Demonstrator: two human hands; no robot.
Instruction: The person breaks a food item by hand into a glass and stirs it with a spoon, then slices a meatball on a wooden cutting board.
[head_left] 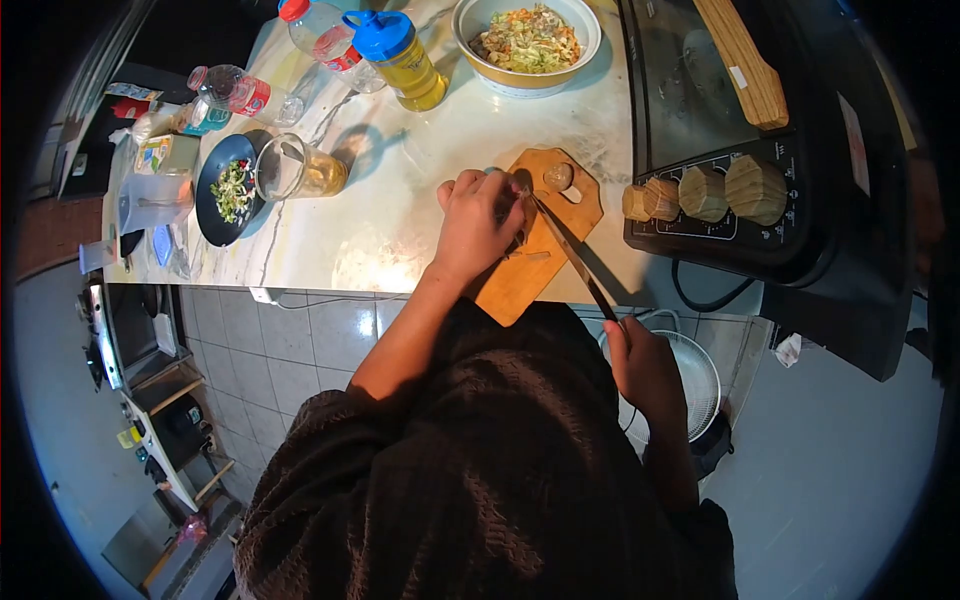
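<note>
A long knife (578, 258) is held by its handle in my right hand (645, 365), whose fingers are wrapped round it. Its blade slants up and left across the wooden cutting board (512, 290), with the tip close to my left fingertips. My left hand (478, 225) has its fingers bent together over the board's left side. They press on a small pale piece (524, 192), mostly hidden, whose kind I cannot make out. Thin slices (520, 253) lie below those fingers. A round brownish piece (558, 177) rests near the board's handle hole.
Behind the board stands a bowl of chopped vegetables (530, 45). A blue-capped oil bottle (405, 65), a glass jar (300, 168) and a dark plate of chopped greens (230, 190) are to the left. An oven with wooden knobs (755, 190) stands close on the right.
</note>
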